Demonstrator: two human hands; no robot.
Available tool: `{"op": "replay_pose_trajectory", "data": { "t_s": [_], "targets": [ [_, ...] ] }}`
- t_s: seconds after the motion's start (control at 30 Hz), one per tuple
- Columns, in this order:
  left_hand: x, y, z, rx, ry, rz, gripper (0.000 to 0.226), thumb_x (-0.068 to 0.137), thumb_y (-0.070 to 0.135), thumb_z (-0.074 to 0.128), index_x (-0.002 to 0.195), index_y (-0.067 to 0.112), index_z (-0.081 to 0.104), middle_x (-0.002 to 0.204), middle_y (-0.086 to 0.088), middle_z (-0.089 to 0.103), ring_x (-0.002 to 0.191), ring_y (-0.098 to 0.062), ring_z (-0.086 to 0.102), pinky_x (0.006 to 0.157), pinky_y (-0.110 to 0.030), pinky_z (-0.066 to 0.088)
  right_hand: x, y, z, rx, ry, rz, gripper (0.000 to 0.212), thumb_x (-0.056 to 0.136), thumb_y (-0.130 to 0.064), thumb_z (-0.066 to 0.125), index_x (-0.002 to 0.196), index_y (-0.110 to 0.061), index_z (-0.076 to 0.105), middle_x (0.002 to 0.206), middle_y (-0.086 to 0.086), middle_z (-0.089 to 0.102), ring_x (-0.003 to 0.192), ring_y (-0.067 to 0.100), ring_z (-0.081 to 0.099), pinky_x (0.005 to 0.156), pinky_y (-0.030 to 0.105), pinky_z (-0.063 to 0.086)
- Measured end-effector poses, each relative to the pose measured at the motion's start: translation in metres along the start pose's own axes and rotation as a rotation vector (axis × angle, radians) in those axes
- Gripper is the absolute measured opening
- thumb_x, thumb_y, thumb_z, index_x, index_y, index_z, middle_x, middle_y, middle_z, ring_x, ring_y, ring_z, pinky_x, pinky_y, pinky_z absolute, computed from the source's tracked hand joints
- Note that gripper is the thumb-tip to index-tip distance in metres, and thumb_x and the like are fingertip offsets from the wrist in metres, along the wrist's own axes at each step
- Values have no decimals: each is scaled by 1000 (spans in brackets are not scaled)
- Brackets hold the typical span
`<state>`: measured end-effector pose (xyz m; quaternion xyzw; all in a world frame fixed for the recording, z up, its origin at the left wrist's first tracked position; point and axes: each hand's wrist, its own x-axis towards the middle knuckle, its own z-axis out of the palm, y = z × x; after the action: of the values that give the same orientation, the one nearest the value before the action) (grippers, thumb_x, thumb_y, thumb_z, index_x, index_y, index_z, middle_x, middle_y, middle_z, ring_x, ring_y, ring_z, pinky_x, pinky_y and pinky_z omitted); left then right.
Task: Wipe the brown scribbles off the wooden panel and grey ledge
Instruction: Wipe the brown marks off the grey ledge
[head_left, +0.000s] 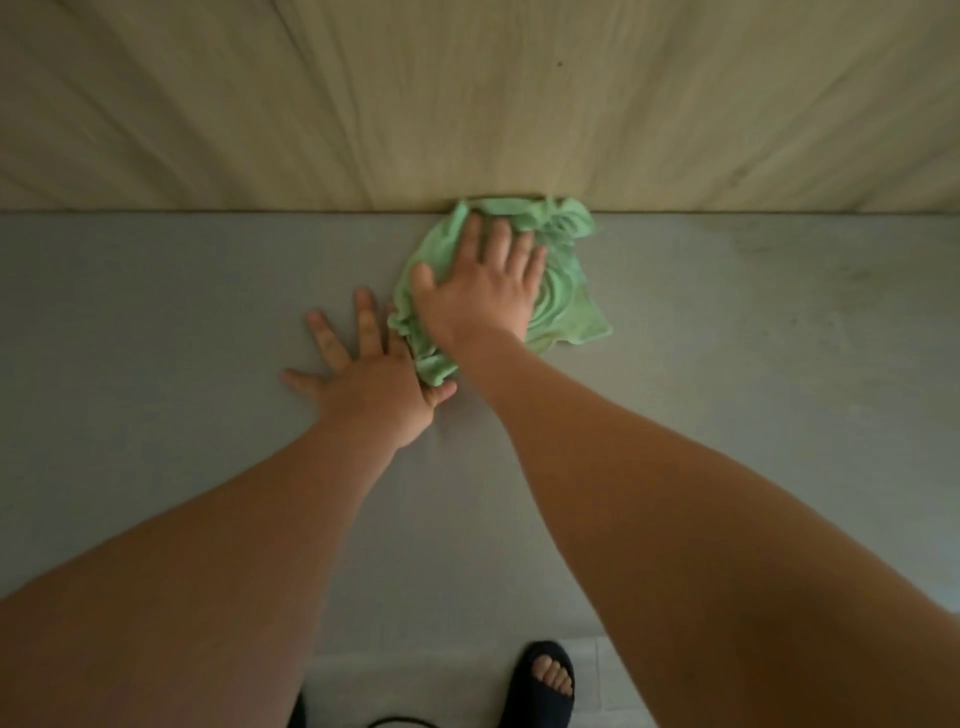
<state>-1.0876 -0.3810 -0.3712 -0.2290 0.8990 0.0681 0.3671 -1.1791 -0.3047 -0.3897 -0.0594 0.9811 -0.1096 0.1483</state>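
Note:
A crumpled green cloth (561, 296) lies on the grey ledge (156, 322), its far end bunched against the base of the pale wooden panel (363, 104). My right hand (483, 291) presses flat on the cloth, fingers spread and pointing at the panel. My left hand (363, 379) rests flat on the ledge just left of the cloth, fingers apart, its thumb touching the cloth's near corner. No brown scribbles show on the panel. Faint dark smudges (852, 270) mark the ledge at the right.
A small dark speck (559, 64) sits on the panel above the cloth. Below the ledge's front edge a foot in a dark sandal (545, 680) stands on a pale floor, with a dark cable (400, 721) beside it.

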Motion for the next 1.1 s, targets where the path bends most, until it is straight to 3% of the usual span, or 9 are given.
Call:
{"op": "replay_pose_trajectory", "data": {
  "t_s": [0.13, 0.27, 0.43, 0.6, 0.73, 0.87, 0.97, 1.03, 1.1],
  "targets": [
    [2, -5, 5, -19, 10, -30, 104, 87, 85, 42, 164, 33, -5, 160, 10, -44, 149, -46, -34, 109, -85, 13, 3, -9, 1, -63, -58, -294, 83, 98, -63, 29, 166, -20, 12, 170, 7, 15, 157, 38, 5, 128, 51, -6],
    [-1, 2, 8, -53, 64, -52, 106, 89, 81, 45, 162, 35, -17, 162, 11, -40, 151, -45, -28, 111, -83, 14, 13, 45, -8, -166, -26, -456, 80, 97, -67, 30, 166, -28, 17, 171, 4, 21, 157, 33, 15, 129, 48, 1],
    [-1, 4, 11, -70, 77, -97, 103, 93, 77, 44, 159, 37, -24, 160, 14, -43, 153, -41, -27, 113, -80, 14, 19, 149, -32, -123, 99, -172, 82, 93, -68, 33, 164, -29, 24, 168, 13, 27, 156, 36, 20, 129, 48, 7],
    [0, 10, 14, -48, 109, -102, 104, 93, 75, 46, 160, 35, -24, 161, 12, -43, 153, -41, -26, 113, -80, 15, 24, 268, -64, -61, 171, 253, 87, 90, -69, 29, 165, -26, 18, 171, 15, 15, 159, 35, 8, 128, 51, 7],
    [2, 11, 15, -33, 139, -108, 104, 93, 75, 47, 160, 34, -23, 162, 12, -42, 153, -43, -24, 113, -80, 16, -7, 260, -49, -19, 195, 403, 88, 90, -68, 27, 166, -26, 14, 173, 16, 7, 159, 38, 0, 128, 53, 1],
    [1, 9, 18, -36, 149, -112, 104, 94, 74, 47, 161, 34, -21, 162, 12, -40, 154, -43, -21, 113, -80, 17, -65, 175, -11, -46, 144, 182, 92, 85, -70, 30, 166, -27, 16, 172, 19, 10, 158, 42, 2, 127, 56, 3],
    [-2, 6, 17, -30, 175, -106, 102, 94, 74, 47, 162, 32, -17, 166, 10, -33, 156, -42, -16, 113, -78, 19, -136, 116, 25, -59, 77, -159, 89, 86, -69, 42, 164, -31, 25, 172, 17, 13, 158, 42, 3, 127, 56, 5],
    [-8, 7, 19, -55, 188, -95, 99, 95, 71, 47, 164, 31, -12, 169, 8, -25, 157, -40, -11, 113, -78, 20, -172, 113, 37, -70, 21, -367, 82, 88, -66, 49, 162, -34, 32, 171, 13, 19, 159, 39, 7, 127, 55, 9],
    [-20, 10, 23, -94, 243, -45, 91, 99, 65, 47, 165, 26, -1, 172, 4, -13, 157, -38, -2, 114, -77, 19, -177, 144, 35, -70, 49, -433, 79, 88, -65, 52, 159, -37, 37, 170, 11, 25, 158, 37, 14, 127, 53, 14]
  ]
}}
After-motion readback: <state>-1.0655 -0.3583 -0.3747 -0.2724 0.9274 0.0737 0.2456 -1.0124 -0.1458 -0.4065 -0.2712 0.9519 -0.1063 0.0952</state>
